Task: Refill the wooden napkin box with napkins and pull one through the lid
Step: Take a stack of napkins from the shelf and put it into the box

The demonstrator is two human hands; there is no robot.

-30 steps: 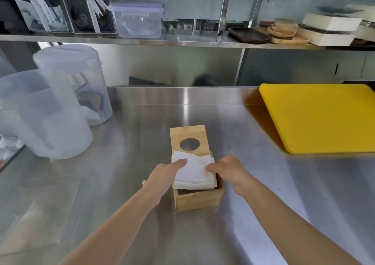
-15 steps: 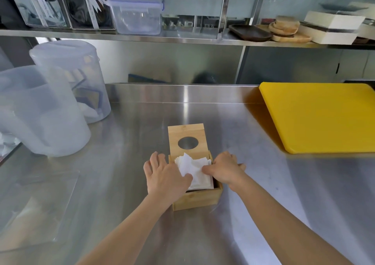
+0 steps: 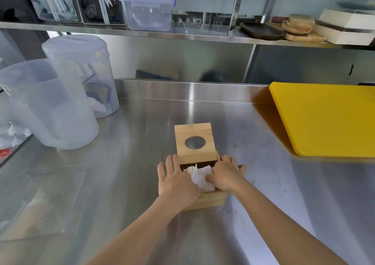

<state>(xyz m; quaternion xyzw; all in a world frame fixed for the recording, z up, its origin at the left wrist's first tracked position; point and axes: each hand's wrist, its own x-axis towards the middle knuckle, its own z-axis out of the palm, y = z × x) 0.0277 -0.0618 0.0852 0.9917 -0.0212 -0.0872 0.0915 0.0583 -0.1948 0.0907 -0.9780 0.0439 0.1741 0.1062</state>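
Observation:
The wooden napkin box [image 3: 207, 200] sits on the steel counter just in front of me. Its lid [image 3: 194, 131], with a round hole, is pushed back beyond the box opening. White napkins [image 3: 203, 178] lie crumpled inside the box, one corner sticking up. My left hand [image 3: 176, 180] lies flat over the box's left side, fingers spread, its thumb hidden. My right hand [image 3: 227, 175] covers the right rim, and its thumb presses on the napkins.
A yellow cutting board [image 3: 324, 118] lies at the right. Two translucent plastic jugs [image 3: 46, 106] [image 3: 85, 72] stand at the left. A clear plastic sheet [image 3: 40, 199] lies front left. A steel shelf [image 3: 182, 34] with containers and wooden trays runs overhead at the back.
The napkin stack, held above the box a second ago, has gone down inside it. Both hands have moved forward and lower onto the box's sides.

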